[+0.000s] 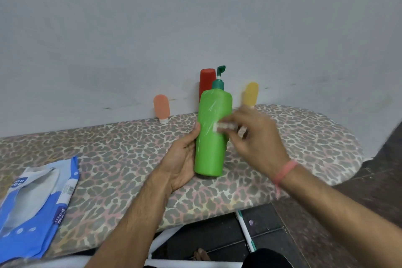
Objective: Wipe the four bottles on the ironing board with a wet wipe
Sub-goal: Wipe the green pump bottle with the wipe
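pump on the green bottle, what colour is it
Dark teal-green pump, seen in the head view.

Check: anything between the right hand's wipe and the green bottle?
Nothing visible. The right hand presses the wet wipe against the green bottle, which the left hand holds upright on the ironing board.

One view only, worn on the person's head, looking forward and down from close above the ironing board (282, 137), which runs left to right across the middle of the frame. Both forearms reach in from the bottom edge. The wide lens bends the board's edge, takes in the pale wall (195, 17) straight behind, and catches dark floor (272, 230) below.
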